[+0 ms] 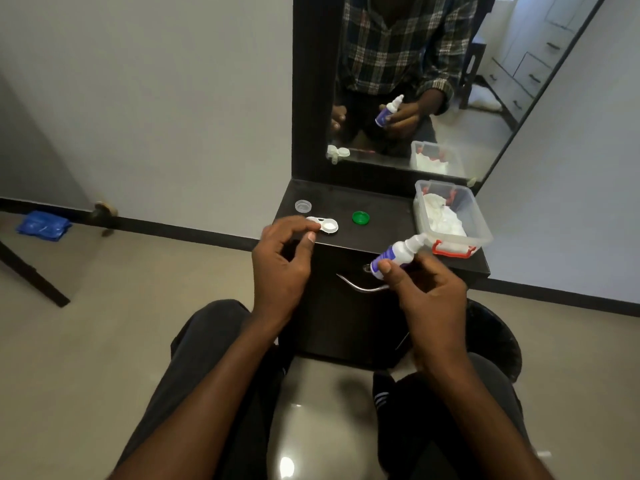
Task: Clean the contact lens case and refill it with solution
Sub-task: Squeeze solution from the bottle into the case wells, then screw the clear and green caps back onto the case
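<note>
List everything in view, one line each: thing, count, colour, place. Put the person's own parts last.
lens case: one, white, both wells uncapped, front left of the cabinet top
clear cap: one, transparent, behind the case
green cap: one, green, right of the case
solution bottle: one, white with a purple label, tilted, nozzle towards the box
plastic box: one, clear with red clips, white tissue inside, right end of the top
cabinet: one, dark, with a metal drawer handle
mirror: one, dark frame, behind the cabinet
blue packet: one, on the floor far left
left hand: one, at the case's left end, holding nothing that shows
right hand: one, gripping the bottle
</note>
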